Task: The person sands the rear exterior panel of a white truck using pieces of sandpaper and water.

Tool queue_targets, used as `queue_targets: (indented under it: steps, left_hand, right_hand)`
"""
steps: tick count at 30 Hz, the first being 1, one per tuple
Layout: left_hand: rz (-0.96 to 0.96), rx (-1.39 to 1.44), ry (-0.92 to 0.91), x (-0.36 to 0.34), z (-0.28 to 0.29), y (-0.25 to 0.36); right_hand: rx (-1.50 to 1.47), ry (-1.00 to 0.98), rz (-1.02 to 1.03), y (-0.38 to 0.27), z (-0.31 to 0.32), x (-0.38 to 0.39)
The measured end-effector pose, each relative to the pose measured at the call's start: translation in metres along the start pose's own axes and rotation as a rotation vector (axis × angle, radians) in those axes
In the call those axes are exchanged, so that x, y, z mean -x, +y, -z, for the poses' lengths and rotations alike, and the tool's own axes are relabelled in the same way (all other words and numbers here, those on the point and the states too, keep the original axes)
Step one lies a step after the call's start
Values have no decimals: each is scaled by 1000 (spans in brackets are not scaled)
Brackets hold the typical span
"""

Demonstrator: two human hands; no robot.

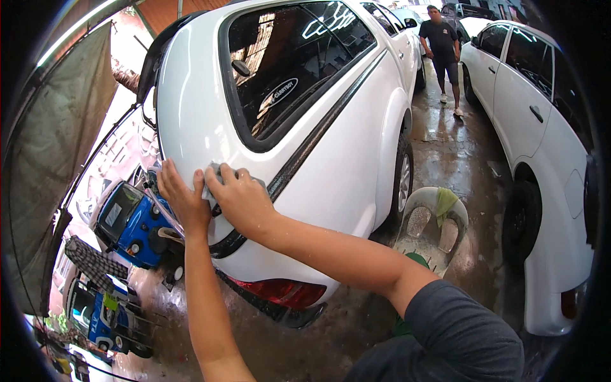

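Both my hands are on the rear corner of a white car (344,184) with a dark side window (299,63). My left hand (183,196) lies with its fingers stretched along the bodywork and its thumb apart. Just to its right, my right hand (240,198) presses a grey cloth (215,170) against the white panel. The cloth shows round the fingers, and its rest is hidden under the palm. Below the hands, a black trim strip (228,244) runs round the corner, above a red tail light (280,291).
A plastic chair (425,219) with a green cloth (447,202) stands right of the car. Farther right is another white car (531,108). Between them, on wet floor (445,149), a person (442,48) in dark clothes walks. Blue vehicles (137,223) stand left, beside a hanging tarp (54,153).
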State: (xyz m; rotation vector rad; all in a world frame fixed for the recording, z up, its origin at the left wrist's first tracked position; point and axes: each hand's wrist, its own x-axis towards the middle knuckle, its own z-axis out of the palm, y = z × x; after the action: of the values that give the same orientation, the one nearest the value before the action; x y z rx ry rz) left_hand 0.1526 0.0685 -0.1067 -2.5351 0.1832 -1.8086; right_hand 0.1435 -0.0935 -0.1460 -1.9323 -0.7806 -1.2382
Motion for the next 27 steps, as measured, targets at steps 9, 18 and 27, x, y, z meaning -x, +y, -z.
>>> queue_targets:
  steps: [9, 18, 27]
  left_hand:
    - [-9, -28, 14, -1, -3, -3]
    - [-30, -42, 34, -1, -1, -3]
    - [-17, -51, 32, 0, -1, -1]
  right_hand:
    - [75, 37, 0, -1, 0, -9]
    - [-30, -2, -52, -16, 5, -7]
    - [59, 38, -11, -7, 5, -9]
